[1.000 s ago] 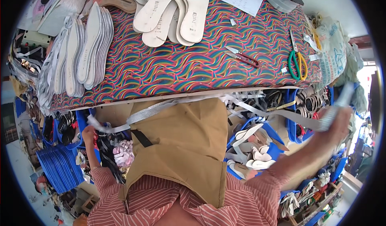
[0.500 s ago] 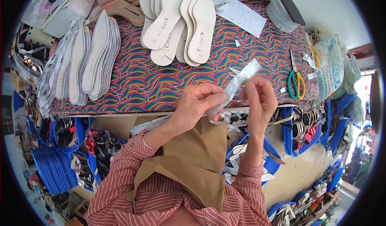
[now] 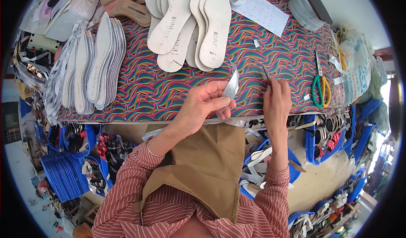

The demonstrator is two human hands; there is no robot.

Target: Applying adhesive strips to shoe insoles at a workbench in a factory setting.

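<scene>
My left hand point(image 3: 208, 100) is closed on a shiny silver strip point(image 3: 231, 88), pinched between thumb and fingers, its free end pointing up and away from me. To the right, my right hand point(image 3: 277, 98) is closed around a thin dark pointed tool point(image 3: 267, 74); its grip end is hidden in the fingers, so the exact kind does not show. That hand is over the patterned tabletop point(image 3: 249, 75), apart from the strip. Beyond my left hand lie white shoe insoles point(image 3: 213, 30) in overlapping stacks.
Silver-edged insoles point(image 3: 100, 60) stand stacked at the left. Scissors point(image 3: 321, 90) with green and yellow handles lie at the right, below a printed sheet point(image 3: 260, 11) and a clear plastic tub point(image 3: 308, 13). Blue crates point(image 3: 323, 138) with sandals sit beneath the table edge.
My right hand has moved away from the silver strip, and the thin tool now points up from its fingers. The strip in my left hand has turned and shows narrower.
</scene>
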